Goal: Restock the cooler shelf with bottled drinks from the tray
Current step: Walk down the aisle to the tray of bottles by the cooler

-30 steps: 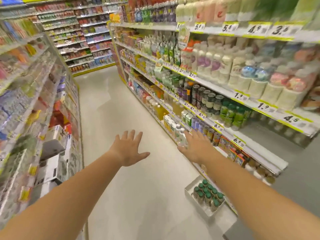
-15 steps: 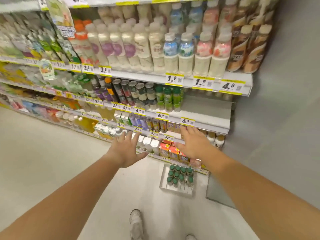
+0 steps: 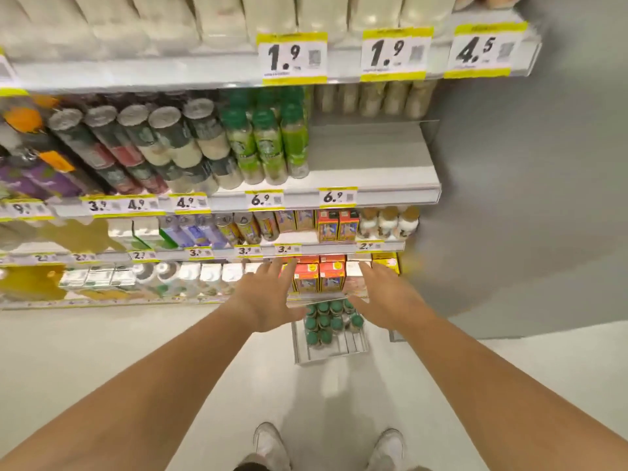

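Observation:
A clear tray (image 3: 343, 348) lies on the floor at the foot of the shelving, holding several green-capped bottles (image 3: 324, 322). My left hand (image 3: 268, 297) hangs just left of and above the tray, fingers spread and holding nothing. My right hand (image 3: 382, 294) hovers to the tray's right, also spread and holding nothing. On the shelf above, matching green-capped bottles (image 3: 268, 144) stand left of a bare stretch of shelf (image 3: 370, 158) over a 6.9 price tag.
Shelves packed with bottles, cans and cartons fill the left and top. Orange cartons (image 3: 319, 277) sit on the lowest shelf right behind the tray. A grey wall (image 3: 526, 198) bounds the shelving on the right. My shoes (image 3: 272, 443) stand on the pale floor.
The view has swung from the aisle onto the shelving and moved closer. Both hands have dropped toward the tray on the floor, staying spread and holding nothing.

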Available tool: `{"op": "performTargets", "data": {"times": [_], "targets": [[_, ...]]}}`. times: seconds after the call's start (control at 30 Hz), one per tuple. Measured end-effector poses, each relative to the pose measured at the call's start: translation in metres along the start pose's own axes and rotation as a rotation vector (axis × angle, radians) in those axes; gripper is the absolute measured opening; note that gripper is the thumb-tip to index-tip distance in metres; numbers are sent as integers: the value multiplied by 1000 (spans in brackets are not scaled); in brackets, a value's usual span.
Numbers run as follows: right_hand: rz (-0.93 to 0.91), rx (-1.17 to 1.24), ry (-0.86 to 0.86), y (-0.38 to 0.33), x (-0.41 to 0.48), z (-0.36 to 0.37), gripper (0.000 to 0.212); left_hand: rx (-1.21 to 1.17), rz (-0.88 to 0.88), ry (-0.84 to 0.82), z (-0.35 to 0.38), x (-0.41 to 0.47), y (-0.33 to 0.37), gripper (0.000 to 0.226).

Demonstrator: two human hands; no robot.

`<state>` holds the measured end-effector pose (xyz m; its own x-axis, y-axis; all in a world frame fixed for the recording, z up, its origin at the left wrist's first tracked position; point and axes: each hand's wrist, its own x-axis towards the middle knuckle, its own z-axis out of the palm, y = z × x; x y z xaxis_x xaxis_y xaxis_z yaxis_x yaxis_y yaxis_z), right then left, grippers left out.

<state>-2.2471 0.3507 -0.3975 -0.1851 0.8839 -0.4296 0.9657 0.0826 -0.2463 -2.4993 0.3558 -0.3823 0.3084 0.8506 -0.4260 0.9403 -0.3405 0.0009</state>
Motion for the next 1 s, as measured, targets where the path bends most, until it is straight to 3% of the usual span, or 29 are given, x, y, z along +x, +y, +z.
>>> {"op": "performTargets", "data": {"times": [0.5, 0.57, 0.77, 0.9, 1.0], "targets": [[62, 181, -110, 104, 149, 375, 78, -131, -10, -138, 384, 172, 14, 115], [73, 280, -101, 115, 162, 414, 75, -258, -73, -170, 427, 186, 21, 118], [100, 590, -39, 142, 206, 496, 67, -963, -354, -138, 526, 215, 31, 126], [83, 754, 50, 144, 237, 529, 75, -1120, -491, -142, 570, 236, 36, 117], [67, 853, 169, 144, 254, 545, 78, -1165, -514, -90, 596, 246, 42, 93]]}}
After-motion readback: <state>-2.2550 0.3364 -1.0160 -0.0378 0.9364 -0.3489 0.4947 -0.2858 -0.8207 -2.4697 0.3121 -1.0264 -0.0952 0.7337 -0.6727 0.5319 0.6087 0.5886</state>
